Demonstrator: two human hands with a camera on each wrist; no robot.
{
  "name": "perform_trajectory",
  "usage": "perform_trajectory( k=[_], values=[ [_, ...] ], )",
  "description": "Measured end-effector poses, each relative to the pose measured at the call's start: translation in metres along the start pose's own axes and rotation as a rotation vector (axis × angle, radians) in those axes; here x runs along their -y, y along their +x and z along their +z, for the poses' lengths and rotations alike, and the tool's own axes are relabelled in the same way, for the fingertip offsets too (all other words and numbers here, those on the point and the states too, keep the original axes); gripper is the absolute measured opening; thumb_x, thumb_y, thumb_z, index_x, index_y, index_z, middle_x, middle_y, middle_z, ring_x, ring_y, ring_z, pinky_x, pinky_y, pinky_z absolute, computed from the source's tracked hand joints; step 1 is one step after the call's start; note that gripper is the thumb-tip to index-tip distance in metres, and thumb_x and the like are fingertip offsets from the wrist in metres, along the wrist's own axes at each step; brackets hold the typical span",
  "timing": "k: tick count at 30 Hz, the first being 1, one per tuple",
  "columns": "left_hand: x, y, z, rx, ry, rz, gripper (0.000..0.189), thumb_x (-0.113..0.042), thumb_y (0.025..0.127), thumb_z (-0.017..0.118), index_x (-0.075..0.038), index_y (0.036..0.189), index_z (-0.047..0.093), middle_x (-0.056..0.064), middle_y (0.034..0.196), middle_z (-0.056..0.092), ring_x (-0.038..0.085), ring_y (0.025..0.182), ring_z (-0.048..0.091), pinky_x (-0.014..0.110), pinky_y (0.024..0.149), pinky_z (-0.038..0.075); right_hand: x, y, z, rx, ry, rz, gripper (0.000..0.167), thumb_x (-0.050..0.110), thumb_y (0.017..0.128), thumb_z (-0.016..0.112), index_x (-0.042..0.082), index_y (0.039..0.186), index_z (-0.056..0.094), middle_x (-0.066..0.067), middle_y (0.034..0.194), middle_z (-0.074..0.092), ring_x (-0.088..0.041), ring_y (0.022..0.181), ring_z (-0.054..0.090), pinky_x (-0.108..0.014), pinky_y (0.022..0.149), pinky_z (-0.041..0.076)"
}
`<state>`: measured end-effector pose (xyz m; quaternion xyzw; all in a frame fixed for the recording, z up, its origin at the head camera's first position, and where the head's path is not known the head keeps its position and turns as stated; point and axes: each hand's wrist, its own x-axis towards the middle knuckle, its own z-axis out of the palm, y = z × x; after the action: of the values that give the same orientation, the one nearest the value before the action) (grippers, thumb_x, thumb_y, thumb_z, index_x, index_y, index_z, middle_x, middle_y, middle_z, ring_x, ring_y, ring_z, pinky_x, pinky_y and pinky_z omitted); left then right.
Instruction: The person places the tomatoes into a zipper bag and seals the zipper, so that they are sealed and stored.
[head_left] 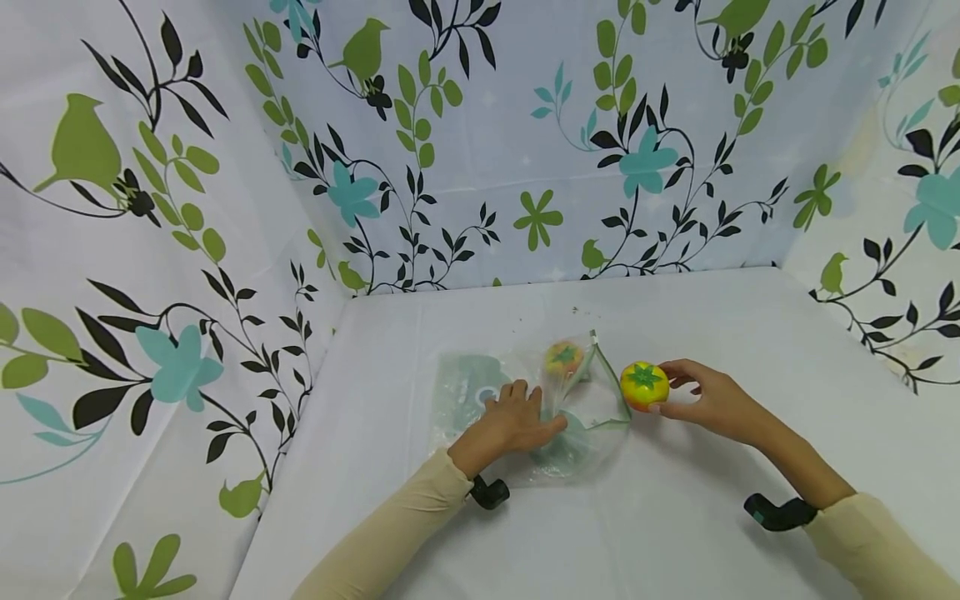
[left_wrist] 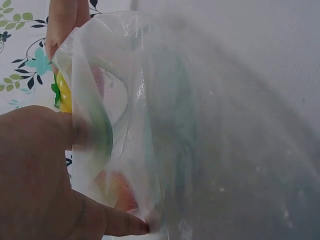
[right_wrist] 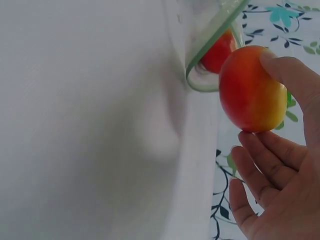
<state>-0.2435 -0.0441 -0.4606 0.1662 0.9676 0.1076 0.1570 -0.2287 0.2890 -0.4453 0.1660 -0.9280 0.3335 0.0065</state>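
Observation:
My right hand (head_left: 705, 400) pinches a red-and-yellow artificial fruit (head_left: 644, 386) with a green leafy top, thumb on one side and fingertips on the other. It is at the mouth of a clear plastic zip bag (head_left: 457, 404) with a green seal edge (right_wrist: 210, 45). Another such fruit (head_left: 562, 358) is inside the bag; it looks red near the opening in the right wrist view. Spread over the bag, my left hand (head_left: 517, 425) touches the plastic with its thumb apart from its fingers. Plastic blurs some of those fingertips in the left wrist view.
The bag lies on a white table (head_left: 675, 525), its mouth gaping toward the right. Patterned cloth (head_left: 480, 150) with leaves, birds and flowers stands at the back and both sides. A few tiny specks (head_left: 575, 310) dot the table behind the bag.

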Motion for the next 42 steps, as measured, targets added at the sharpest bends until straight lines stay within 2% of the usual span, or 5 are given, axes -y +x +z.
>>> perform_trajectory(
  k=[10, 19, 26, 32, 42],
  values=[
    [0.000, -0.002, 0.001, -0.024, -0.007, 0.000, 0.083, -0.066, 0.103, 0.038, -0.009, 0.163, 0.038, 0.018, 0.169, 0.028, 0.040, 0.156, 0.027, 0.071, 0.116, 0.029, 0.007, 0.021, 0.016, 0.057, 0.004, -0.058, 0.065, 0.042, 0.091, 0.082, 0.003, 0.139, 0.063, -0.015, 0.135, 0.068, -0.030, 0.114, 0.064, -0.057, 0.097, 0.054],
    [0.000, -0.004, 0.000, -0.016, -0.015, 0.004, 0.083, -0.064, 0.102, 0.038, -0.008, 0.163, 0.038, 0.019, 0.169, 0.029, 0.040, 0.155, 0.028, 0.070, 0.116, 0.029, 0.015, 0.034, 0.029, 0.167, -0.006, -0.085, 0.064, 0.044, 0.089, 0.083, 0.005, 0.136, 0.065, -0.009, 0.127, 0.071, -0.024, 0.107, 0.063, -0.033, 0.081, 0.055],
    [0.000, -0.007, -0.001, -0.050, -0.002, 0.019, 0.082, -0.065, 0.102, 0.037, -0.008, 0.161, 0.041, 0.019, 0.167, 0.032, 0.040, 0.153, 0.031, 0.069, 0.114, 0.032, 0.019, 0.039, 0.036, 0.215, 0.018, -0.143, 0.066, 0.043, 0.089, 0.084, 0.003, 0.138, 0.064, -0.009, 0.128, 0.070, -0.023, 0.105, 0.064, -0.041, 0.088, 0.057],
    [0.000, -0.005, 0.000, -0.054, 0.011, 0.013, 0.085, -0.068, 0.102, 0.035, -0.009, 0.162, 0.040, 0.018, 0.168, 0.031, 0.038, 0.153, 0.032, 0.069, 0.114, 0.032, 0.021, 0.042, 0.041, 0.250, 0.085, -0.159, 0.065, 0.035, 0.090, 0.085, 0.002, 0.139, 0.058, -0.004, 0.109, 0.067, -0.021, 0.100, 0.064, -0.042, 0.092, 0.056],
    [0.001, -0.004, -0.004, -0.033, 0.032, 0.012, 0.090, -0.076, 0.101, 0.036, -0.011, 0.163, 0.040, 0.016, 0.168, 0.032, 0.037, 0.155, 0.031, 0.066, 0.117, 0.032, 0.029, 0.039, 0.041, 0.284, 0.198, -0.180, 0.040, 0.024, 0.094, 0.083, 0.008, 0.120, 0.057, -0.004, 0.111, 0.067, -0.026, 0.106, 0.067, -0.048, 0.098, 0.055]
  ],
)
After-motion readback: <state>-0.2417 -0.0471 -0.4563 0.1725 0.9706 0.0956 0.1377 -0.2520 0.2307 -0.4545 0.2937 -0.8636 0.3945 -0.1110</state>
